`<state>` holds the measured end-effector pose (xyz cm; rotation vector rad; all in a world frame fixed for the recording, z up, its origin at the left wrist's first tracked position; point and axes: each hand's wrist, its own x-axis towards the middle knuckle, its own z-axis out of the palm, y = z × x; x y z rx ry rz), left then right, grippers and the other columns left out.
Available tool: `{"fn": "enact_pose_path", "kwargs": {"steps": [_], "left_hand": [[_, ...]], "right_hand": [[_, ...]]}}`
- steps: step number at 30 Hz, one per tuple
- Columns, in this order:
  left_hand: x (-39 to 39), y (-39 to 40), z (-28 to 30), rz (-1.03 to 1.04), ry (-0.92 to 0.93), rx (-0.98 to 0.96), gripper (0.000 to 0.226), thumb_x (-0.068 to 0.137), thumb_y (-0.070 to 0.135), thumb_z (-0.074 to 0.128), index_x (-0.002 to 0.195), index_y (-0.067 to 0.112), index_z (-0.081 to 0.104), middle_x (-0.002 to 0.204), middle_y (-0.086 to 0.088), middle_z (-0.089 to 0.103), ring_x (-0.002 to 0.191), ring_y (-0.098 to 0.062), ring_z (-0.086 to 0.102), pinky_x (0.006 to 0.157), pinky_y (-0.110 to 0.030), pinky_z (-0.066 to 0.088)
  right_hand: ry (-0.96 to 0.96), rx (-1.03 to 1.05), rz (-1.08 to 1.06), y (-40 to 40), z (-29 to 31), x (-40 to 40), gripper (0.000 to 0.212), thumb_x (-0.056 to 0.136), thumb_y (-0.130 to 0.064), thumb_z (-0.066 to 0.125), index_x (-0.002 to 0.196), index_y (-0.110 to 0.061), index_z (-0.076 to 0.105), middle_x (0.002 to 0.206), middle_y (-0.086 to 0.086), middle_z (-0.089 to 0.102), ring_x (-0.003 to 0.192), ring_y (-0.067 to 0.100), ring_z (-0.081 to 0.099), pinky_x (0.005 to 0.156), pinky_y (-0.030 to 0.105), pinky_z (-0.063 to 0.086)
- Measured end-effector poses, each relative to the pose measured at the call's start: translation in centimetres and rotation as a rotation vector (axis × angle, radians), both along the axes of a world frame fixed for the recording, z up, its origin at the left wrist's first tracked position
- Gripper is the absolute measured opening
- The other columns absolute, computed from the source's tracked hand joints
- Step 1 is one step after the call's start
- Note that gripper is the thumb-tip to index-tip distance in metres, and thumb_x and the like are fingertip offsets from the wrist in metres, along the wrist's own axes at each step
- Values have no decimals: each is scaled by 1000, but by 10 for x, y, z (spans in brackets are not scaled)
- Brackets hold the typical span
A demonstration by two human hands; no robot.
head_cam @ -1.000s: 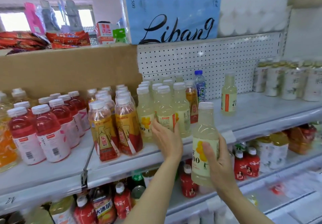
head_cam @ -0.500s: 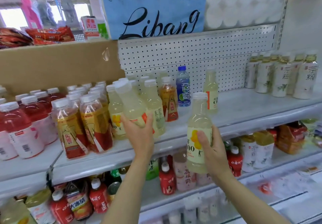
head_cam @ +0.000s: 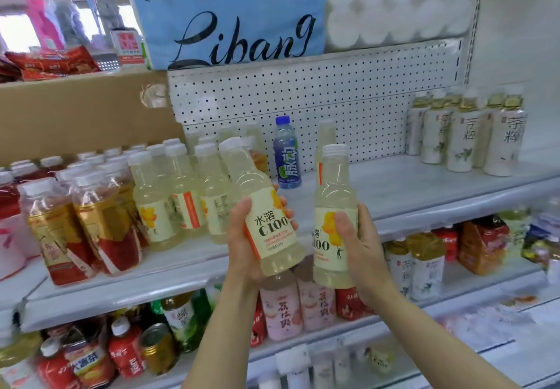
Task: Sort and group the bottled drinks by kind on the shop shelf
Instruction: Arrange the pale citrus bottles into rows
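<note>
My left hand (head_cam: 242,246) grips a pale yellow C100 lemon bottle (head_cam: 266,216), tilted with its cap to the upper left, in front of the shelf edge. My right hand (head_cam: 360,249) holds a second C100 bottle (head_cam: 333,203) upright beside it. On the middle shelf (head_cam: 403,194) stands a group of the same pale bottles (head_cam: 178,194), left of my hands. A blue-capped bottle (head_cam: 286,155) and one more pale bottle (head_cam: 326,137) stand behind, near the pegboard. Amber red-labelled bottles (head_cam: 81,222) stand further left.
Red drink bottles (head_cam: 12,188) fill the far left of the shelf. White tea bottles (head_cam: 466,137) stand at the right end. A cardboard box (head_cam: 81,113) sits behind the left rows. The lower shelf holds pink, red and yellow bottles (head_cam: 278,307). Tissue packs (head_cam: 230,16) lie on top.
My left hand has lifted a C100 bottle out of the shelf group and drawn it toward me, tilted. My right hand still holds its bottle, now closer to the left one.
</note>
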<state>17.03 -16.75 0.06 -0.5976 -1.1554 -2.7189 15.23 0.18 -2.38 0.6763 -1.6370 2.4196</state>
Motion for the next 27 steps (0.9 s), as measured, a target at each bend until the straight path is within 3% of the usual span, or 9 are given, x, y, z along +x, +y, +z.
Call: {"fn": "enact_pose_path", "kwargs": {"steps": [4,8,11,16,20,24,27], "left_hand": [[-34,20,1,-69,-48,-106,71,57,51,93,106,6,69,92,-10,66,76,-21,66,70,-34,59],[-63,42,1,-82,-62,-199,85,48,55,96,108,2,66,89,-14,70,75,-25,70,66,-37,60],[-77,58,2,-33,-63,-244,91,44,54,97,111,1,66,92,-15,72,77,-25,72,65,-36,60],[-101,80,5,-31,-42,-233,73,55,42,93,110,2,66,98,-15,69,84,-23,69,73,-35,59],[-119,95,8,37,-66,-282,86,51,41,93,120,-2,62,100,-14,71,86,-23,68,72,-35,59],[-129,116,18,149,-145,-299,63,61,29,81,116,1,65,92,-13,71,76,-22,69,65,-34,59],[-143,131,23,387,-206,-419,36,79,20,76,110,8,63,88,-8,73,70,-17,73,55,-29,56]], "right_hand": [[-6,-15,-49,14,10,-20,33,86,-35,56,116,-21,55,85,-6,71,76,12,69,62,25,57],[6,13,-137,37,15,-38,43,85,-39,59,124,-20,54,96,-2,72,86,16,71,67,28,58],[17,31,-219,56,15,-49,51,78,-37,68,123,-17,53,92,-5,71,85,15,71,66,26,57],[19,84,-262,82,15,-68,44,78,-16,79,113,-24,53,84,-10,70,77,9,70,62,23,56],[36,76,-254,100,20,-89,46,76,-20,79,114,-20,53,89,-4,69,79,11,70,63,23,56],[53,99,-184,117,24,-113,44,77,-22,77,114,-17,53,89,-4,70,82,12,70,65,25,57],[77,122,-150,126,24,-134,41,82,-17,76,114,-19,52,89,-7,70,82,9,70,66,23,57]]}}
